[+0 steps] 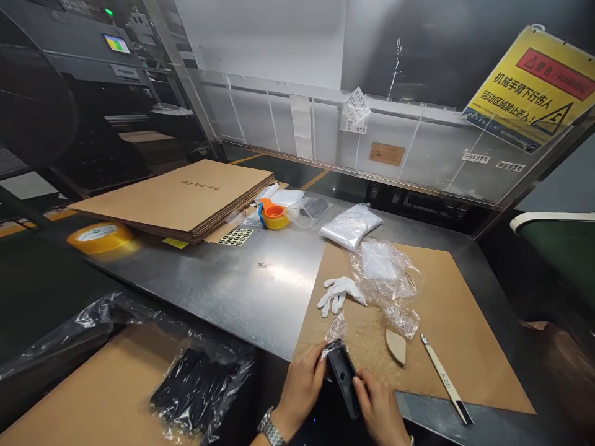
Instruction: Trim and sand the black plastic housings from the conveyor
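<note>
While I hold the hollow black plastic shell [344,389] at the near edge of the counter [260,291], both my hands are closed on it: my left grip [304,379] is clamped at its upper left, and my right grip [379,402] pinches its long right side. The shell leans, its top end pointing toward eleven o'clock and its bottom end toward five, with its hollow face and small round mark showing to me. A crumpled piece of clear film [338,327] stands just beyond its top end; whether it touches the shell I cannot tell. Counting the hours from the shell, a white glove [341,293] lies at twelve, a clear plastic bag [406,279] with something white inside at one, a beige rounded wedge [396,348] at two, and a slim pale-handled knife [447,379] marked in ink at three, its blade tip pointing toward eleven. All four lie on a brown cardboard sheet [474,347]. At eleven, well apart, sits an orange tape dispenser [274,214]; between ten and eleven rises a stack of flat cardboard [186,192], and at ten a roll of yellow tape [100,237]. Black pieces [199,384] under shiny clear plastic lie at nine.
</note>
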### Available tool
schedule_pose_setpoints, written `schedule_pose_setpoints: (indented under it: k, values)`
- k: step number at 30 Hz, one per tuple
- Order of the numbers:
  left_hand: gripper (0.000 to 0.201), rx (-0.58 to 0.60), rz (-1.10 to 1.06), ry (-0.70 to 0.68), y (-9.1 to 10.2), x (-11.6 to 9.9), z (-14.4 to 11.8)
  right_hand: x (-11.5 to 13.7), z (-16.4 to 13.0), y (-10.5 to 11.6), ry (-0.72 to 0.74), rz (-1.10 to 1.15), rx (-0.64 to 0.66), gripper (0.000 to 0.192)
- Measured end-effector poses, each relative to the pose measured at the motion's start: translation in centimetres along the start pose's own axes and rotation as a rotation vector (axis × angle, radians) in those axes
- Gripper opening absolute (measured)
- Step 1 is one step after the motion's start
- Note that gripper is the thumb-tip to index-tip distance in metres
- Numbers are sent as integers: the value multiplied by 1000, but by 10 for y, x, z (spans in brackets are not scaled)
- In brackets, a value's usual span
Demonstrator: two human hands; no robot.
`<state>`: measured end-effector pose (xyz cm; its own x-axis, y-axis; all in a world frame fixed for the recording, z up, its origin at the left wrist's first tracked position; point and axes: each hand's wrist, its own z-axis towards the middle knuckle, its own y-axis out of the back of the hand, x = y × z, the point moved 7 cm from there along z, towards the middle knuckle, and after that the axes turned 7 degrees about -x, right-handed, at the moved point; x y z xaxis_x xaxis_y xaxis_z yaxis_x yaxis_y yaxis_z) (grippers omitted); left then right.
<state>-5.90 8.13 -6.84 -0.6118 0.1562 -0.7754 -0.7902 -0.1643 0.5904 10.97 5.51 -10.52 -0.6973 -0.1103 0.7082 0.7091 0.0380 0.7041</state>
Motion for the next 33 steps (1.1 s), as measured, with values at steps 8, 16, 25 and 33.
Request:
schedule_pose_setpoints:
  k: [8,16,25,33]
  values:
    - [26,62,195,-324,-14,-43,-23,27,5,11,118,-186,-88,46]
    - [28,173,308,-368,2,-71,-12,65,27,37,102,-378,-20,31]
    - [24,200,98,-39,62,-78,32,126,64,83,319,-228,269,21]
    - [22,-180,-1244,761,66,-11,9,152,64,69,136,421,230,24]
